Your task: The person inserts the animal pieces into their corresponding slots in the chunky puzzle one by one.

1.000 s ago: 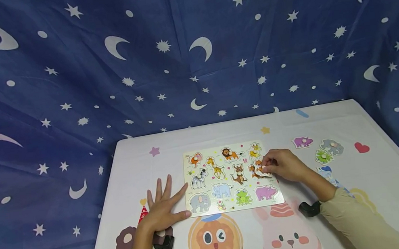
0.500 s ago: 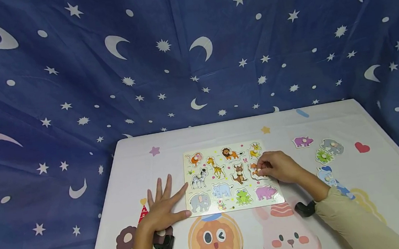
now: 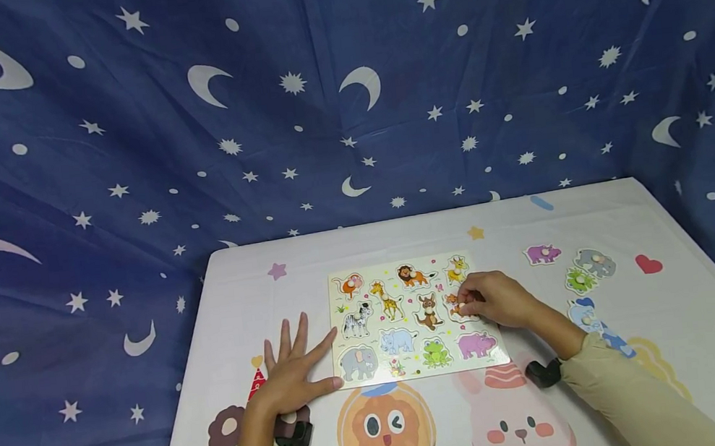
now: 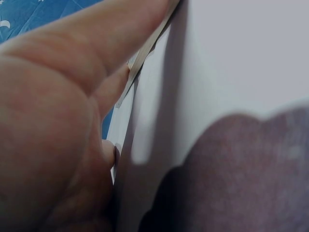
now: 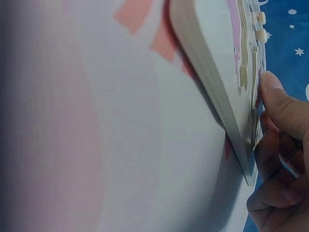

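Right hand (image 3: 499, 300) is pinching the small pale knob of an orange tiger-shaped wooden puzzle piece (image 3: 454, 305), fingers curled round it, piece sitting at its cut-out at the right edge of the flat wooden animal peg-puzzle board (image 3: 413, 319). Left hand (image 3: 291, 372) is lying flat, fingers spread and straight, thumb tip touching the board's near-left corner, bracing it. Judgement: the piece is wanting a small twist until its outline is matching the recess, then a level press down; the bracing hand is worth leaving where it is so the board is not sliding. From the right wrist view the board's thick pale edge (image 5: 212, 82) is showing, thumb (image 5: 282, 106) against its top face. Beyond the right hand, well apart, loose pieces are lying: a purple hippo piece (image 3: 542, 254), a grey one (image 3: 595, 262), a green one (image 3: 579, 279). The white tabletop (image 3: 310, 271) is carrying cartoon animal prints and a red heart; a dark blue moon-and-star cloth (image 3: 190, 124) is hanging behind.
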Tool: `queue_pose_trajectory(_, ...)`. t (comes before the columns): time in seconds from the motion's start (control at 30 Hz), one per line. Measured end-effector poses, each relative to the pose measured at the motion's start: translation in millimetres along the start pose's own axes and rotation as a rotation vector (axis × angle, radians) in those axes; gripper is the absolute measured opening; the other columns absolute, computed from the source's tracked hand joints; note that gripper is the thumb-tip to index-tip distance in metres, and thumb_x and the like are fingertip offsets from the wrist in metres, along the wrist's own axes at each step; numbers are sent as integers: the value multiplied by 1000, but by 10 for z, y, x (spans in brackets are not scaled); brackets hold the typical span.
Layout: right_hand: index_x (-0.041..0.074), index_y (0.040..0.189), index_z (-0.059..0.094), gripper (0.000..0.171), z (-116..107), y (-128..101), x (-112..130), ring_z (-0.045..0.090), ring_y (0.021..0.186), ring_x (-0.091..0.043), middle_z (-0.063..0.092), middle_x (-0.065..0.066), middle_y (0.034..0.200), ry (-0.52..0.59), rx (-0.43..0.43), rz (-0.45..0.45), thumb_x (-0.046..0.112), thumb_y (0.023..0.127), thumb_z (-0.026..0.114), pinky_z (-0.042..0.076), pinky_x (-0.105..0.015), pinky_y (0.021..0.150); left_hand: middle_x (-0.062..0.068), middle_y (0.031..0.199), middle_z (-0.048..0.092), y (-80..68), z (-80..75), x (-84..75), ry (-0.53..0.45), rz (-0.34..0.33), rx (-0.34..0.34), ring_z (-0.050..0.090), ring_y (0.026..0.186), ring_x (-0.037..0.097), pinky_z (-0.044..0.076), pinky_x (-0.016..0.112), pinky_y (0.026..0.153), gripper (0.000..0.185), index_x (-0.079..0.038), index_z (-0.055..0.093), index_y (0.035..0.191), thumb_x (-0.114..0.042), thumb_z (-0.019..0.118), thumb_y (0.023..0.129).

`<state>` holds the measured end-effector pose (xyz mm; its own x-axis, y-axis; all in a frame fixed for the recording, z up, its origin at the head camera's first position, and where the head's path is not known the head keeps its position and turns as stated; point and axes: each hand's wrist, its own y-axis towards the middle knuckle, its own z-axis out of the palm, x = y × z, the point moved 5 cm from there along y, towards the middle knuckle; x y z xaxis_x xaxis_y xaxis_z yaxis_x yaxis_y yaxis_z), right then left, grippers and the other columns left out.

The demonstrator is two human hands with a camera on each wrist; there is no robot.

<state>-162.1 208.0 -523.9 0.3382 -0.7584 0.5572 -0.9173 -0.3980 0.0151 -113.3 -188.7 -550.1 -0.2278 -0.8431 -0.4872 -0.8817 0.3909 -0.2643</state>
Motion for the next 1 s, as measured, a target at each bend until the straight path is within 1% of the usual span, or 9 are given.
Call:
queue_pose_trajectory(0.23,21,87,69,16,-14,0,2,49,70,-5,55,13,75,-23,13,-3,20,83,85,41,-23,65,11,173,-12,7,3,-3,0,-9,9,-23,154,47,-21,73,114,91,-41,32,158,-70,71,81)
queue_pose_trajectory(0.47,22,86,68,17,16,4,-16,47,70,-6,53,12,74,-51,36,14,22,83,85,39,-23,64,11,173,-12,11,11,8,9,-6,8,-23,154,47,-20,74,114,90,-41,32,158,-70,70,82)
queue_pose_trajectory(0.6,22,86,68,18,20,4,-15,47,70,-6,52,11,74,-61,34,12,23,83,86,38,-23,64,12,173,-12,13,14,5,9,-6,6,-22,154,47,-20,74,113,90,-41,32,158,-71,70,81)
queue_pose_trajectory(1.0,21,88,69,16,27,0,-21,49,71,-6,55,12,75,-23,27,20,22,84,85,41,-24,67,12,173,-11,11,16,8,14,3,-4,-21,154,48,-19,75,113,90,-41,32,158,-70,70,81)
